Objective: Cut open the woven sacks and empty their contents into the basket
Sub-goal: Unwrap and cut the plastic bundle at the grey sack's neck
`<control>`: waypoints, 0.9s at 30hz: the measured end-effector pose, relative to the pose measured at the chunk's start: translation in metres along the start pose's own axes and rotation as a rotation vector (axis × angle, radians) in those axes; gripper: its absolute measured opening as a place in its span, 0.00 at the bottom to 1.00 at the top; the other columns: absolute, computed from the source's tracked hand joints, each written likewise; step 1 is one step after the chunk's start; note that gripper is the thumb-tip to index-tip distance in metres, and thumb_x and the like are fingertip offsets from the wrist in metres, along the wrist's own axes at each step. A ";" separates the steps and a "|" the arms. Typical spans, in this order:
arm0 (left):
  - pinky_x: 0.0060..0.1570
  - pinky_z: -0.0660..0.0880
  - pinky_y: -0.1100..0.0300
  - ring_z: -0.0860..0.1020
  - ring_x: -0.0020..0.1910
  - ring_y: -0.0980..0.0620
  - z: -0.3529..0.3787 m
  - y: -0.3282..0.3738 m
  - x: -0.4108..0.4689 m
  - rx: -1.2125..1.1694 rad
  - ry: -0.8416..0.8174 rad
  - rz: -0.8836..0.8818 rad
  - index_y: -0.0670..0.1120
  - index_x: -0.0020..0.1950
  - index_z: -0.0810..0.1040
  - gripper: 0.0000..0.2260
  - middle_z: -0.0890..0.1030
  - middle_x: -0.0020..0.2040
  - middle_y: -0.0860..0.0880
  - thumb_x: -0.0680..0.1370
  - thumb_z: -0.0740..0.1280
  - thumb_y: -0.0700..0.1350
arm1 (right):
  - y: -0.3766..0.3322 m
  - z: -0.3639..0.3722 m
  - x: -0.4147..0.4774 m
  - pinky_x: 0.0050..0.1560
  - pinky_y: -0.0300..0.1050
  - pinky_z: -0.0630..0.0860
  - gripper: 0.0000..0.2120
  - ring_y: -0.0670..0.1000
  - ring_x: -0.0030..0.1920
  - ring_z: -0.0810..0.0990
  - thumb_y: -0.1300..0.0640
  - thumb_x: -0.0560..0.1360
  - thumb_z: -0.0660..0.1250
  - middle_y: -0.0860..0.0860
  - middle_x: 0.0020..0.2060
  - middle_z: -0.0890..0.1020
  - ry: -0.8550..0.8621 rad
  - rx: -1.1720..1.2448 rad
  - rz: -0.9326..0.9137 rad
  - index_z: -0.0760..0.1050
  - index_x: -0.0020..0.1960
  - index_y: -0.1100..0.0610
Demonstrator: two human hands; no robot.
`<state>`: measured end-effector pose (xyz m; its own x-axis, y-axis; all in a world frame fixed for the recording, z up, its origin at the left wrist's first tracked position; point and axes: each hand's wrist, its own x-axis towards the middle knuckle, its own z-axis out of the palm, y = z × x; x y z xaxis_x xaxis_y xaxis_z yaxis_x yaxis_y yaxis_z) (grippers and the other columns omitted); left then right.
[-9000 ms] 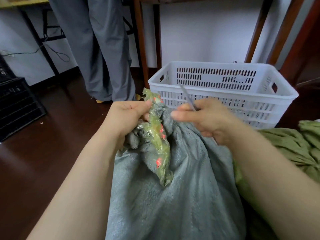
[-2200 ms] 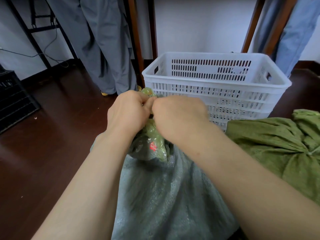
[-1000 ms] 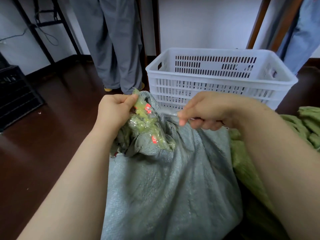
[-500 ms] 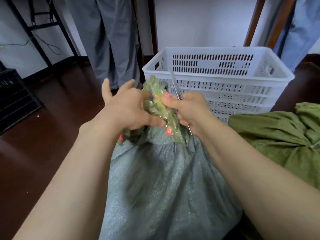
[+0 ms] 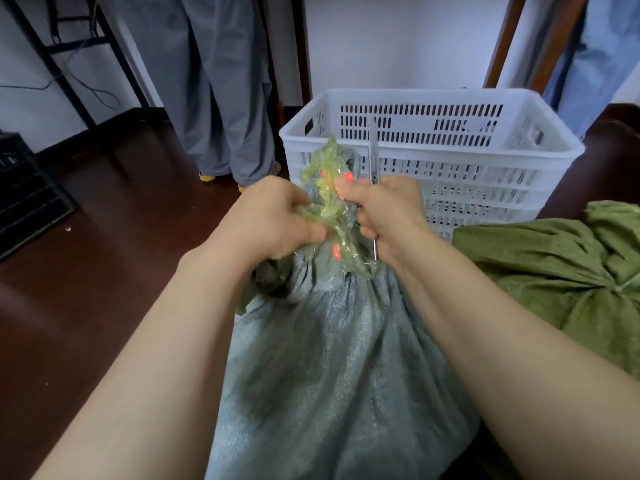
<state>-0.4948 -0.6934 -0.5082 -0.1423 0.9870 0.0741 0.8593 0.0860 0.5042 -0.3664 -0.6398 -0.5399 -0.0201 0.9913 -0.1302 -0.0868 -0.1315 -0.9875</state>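
I am looking down over a dark wooden floor [image 5: 104,271]. The grey woven sack [image 5: 329,375] fills the near middle, its bunched neck pointing to the far side. Just beyond the neck stands the white slotted basket [image 5: 467,188], and as far as I can see nothing lies in it. A green woven sack [image 5: 554,271] lies to the right, tied off and touching the grey one. Far left of the basket stand someone's grey trousers [image 5: 221,81].

My left hand [image 5: 270,220] is clenched round the neck, fingers dug into the crumpled yellow-green tape [image 5: 329,174] that binds it. My right hand [image 5: 388,209] is just beside it, thumb on the tape and fingers curled round a thin metal tool [image 5: 373,150]. The tool stands upright before the basket wall; I cannot tell whether it is a knife or scissors.
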 end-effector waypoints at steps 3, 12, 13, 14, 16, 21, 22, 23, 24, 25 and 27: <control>0.35 0.68 0.64 0.72 0.32 0.57 -0.001 0.001 -0.001 0.027 -0.043 0.030 0.46 0.53 0.80 0.15 0.72 0.32 0.55 0.69 0.76 0.46 | 0.007 0.007 0.001 0.28 0.39 0.63 0.13 0.46 0.29 0.66 0.58 0.69 0.76 0.51 0.33 0.72 0.030 -0.018 0.000 0.72 0.42 0.61; 0.35 0.64 0.58 0.68 0.31 0.51 -0.005 0.001 -0.001 -0.408 0.002 -0.176 0.44 0.36 0.76 0.19 0.71 0.31 0.49 0.69 0.72 0.60 | 0.000 0.012 -0.006 0.23 0.35 0.61 0.10 0.41 0.20 0.64 0.59 0.70 0.75 0.48 0.27 0.72 -0.065 -0.121 -0.102 0.74 0.36 0.57; 0.36 0.66 0.58 0.68 0.32 0.51 0.001 -0.003 0.000 -0.448 0.011 -0.197 0.43 0.37 0.76 0.20 0.72 0.32 0.47 0.70 0.72 0.60 | -0.001 0.013 -0.006 0.23 0.34 0.61 0.09 0.40 0.20 0.65 0.57 0.70 0.75 0.47 0.28 0.73 -0.080 -0.122 -0.085 0.75 0.39 0.58; 0.39 0.70 0.57 0.71 0.34 0.50 0.006 -0.006 0.001 -0.506 -0.010 -0.229 0.40 0.39 0.78 0.21 0.75 0.34 0.44 0.70 0.73 0.58 | -0.002 0.012 -0.007 0.22 0.34 0.61 0.11 0.40 0.19 0.65 0.54 0.71 0.75 0.48 0.30 0.74 -0.102 -0.128 -0.050 0.76 0.44 0.60; 0.49 0.77 0.49 0.75 0.39 0.47 0.013 -0.014 0.001 -0.633 -0.048 -0.278 0.34 0.47 0.80 0.22 0.82 0.42 0.36 0.71 0.75 0.53 | -0.006 0.006 -0.008 0.20 0.36 0.60 0.19 0.41 0.19 0.63 0.46 0.72 0.72 0.51 0.34 0.75 -0.163 -0.136 0.051 0.75 0.49 0.62; 0.44 0.70 0.56 0.74 0.37 0.48 0.019 -0.022 0.006 -0.804 0.094 -0.354 0.35 0.45 0.81 0.15 0.79 0.37 0.44 0.73 0.72 0.48 | -0.034 -0.015 -0.007 0.19 0.34 0.56 0.15 0.44 0.19 0.61 0.50 0.82 0.55 0.52 0.34 0.75 -0.259 -0.253 0.024 0.75 0.47 0.57; 0.42 0.69 0.57 0.72 0.34 0.49 0.018 -0.021 0.007 -0.826 0.108 -0.387 0.38 0.40 0.81 0.12 0.78 0.33 0.47 0.73 0.70 0.48 | -0.040 -0.019 -0.008 0.19 0.34 0.56 0.14 0.44 0.19 0.61 0.53 0.82 0.55 0.51 0.32 0.74 -0.294 -0.343 -0.008 0.75 0.47 0.58; 0.40 0.67 0.57 0.71 0.32 0.49 0.018 -0.022 0.008 -0.852 0.116 -0.413 0.42 0.35 0.79 0.11 0.77 0.31 0.49 0.73 0.69 0.48 | -0.045 -0.023 -0.010 0.19 0.34 0.56 0.13 0.44 0.19 0.61 0.54 0.81 0.56 0.51 0.29 0.73 -0.336 -0.457 -0.037 0.76 0.47 0.59; 0.40 0.67 0.57 0.71 0.32 0.49 0.017 -0.023 0.009 -0.875 0.120 -0.439 0.44 0.33 0.78 0.11 0.77 0.30 0.49 0.73 0.68 0.47 | -0.049 -0.026 -0.013 0.20 0.33 0.56 0.13 0.44 0.20 0.61 0.55 0.81 0.57 0.51 0.28 0.72 -0.376 -0.580 -0.059 0.77 0.47 0.60; 0.42 0.68 0.56 0.72 0.34 0.48 0.018 -0.024 0.010 -0.894 0.118 -0.452 0.45 0.33 0.78 0.11 0.77 0.31 0.48 0.73 0.69 0.47 | -0.054 -0.029 -0.016 0.20 0.33 0.57 0.13 0.45 0.20 0.62 0.55 0.80 0.59 0.51 0.27 0.72 -0.410 -0.703 -0.075 0.78 0.47 0.61; 0.44 0.69 0.54 0.74 0.39 0.46 0.019 -0.025 0.009 -0.907 0.115 -0.453 0.44 0.34 0.79 0.11 0.77 0.36 0.43 0.74 0.70 0.47 | -0.060 -0.031 -0.022 0.21 0.34 0.58 0.13 0.46 0.21 0.62 0.54 0.80 0.62 0.51 0.25 0.72 -0.453 -0.903 -0.082 0.80 0.45 0.61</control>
<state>-0.5086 -0.6842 -0.5365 -0.4490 0.8641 -0.2275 0.0240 0.2662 0.9636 -0.3294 -0.6531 -0.4808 -0.4404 0.8756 -0.1986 0.6770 0.1785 -0.7141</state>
